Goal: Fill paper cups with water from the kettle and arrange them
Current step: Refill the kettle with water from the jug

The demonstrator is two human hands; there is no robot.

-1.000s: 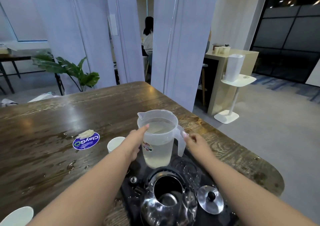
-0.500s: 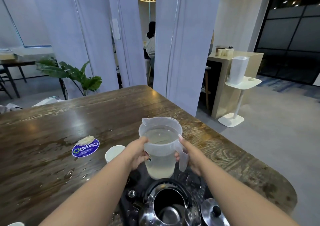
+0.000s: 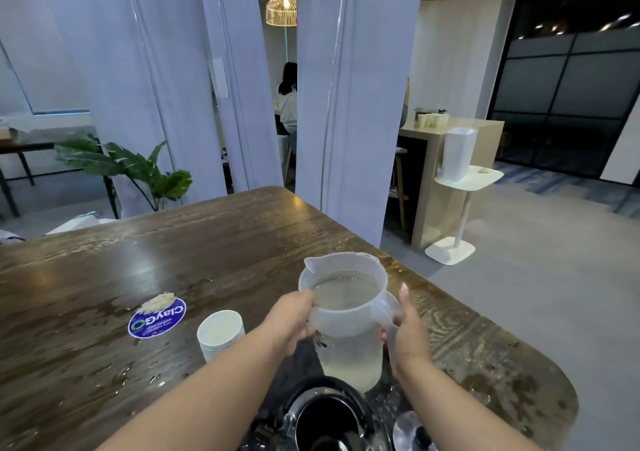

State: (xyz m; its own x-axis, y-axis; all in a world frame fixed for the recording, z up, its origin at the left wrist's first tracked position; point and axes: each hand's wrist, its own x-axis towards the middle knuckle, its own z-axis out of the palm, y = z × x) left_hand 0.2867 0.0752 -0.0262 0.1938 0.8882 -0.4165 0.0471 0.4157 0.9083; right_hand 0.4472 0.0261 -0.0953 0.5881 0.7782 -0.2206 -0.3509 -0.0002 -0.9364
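A clear plastic jug (image 3: 348, 322) holding pale water hangs above the open steel kettle (image 3: 329, 423) at the bottom edge. My left hand (image 3: 292, 322) grips the jug's left side just under the rim. My right hand (image 3: 405, 326) holds it at the handle on the right. A stack of white paper cups (image 3: 220, 334) stands on the table left of my left forearm. The kettle's lid (image 3: 414, 433) lies to the right of the kettle on a dark wet mat.
The wooden table (image 3: 207, 250) is wet with drops and streaks. A blue round sticker (image 3: 157, 317) with a beige clump on it lies left of the cups. The table's right edge drops to grey floor. A white side stand (image 3: 460, 208) stands beyond.
Both hands have closed on the jug and lifted it off the mat, above the kettle. The view has tilted up, so less of the kettle shows.
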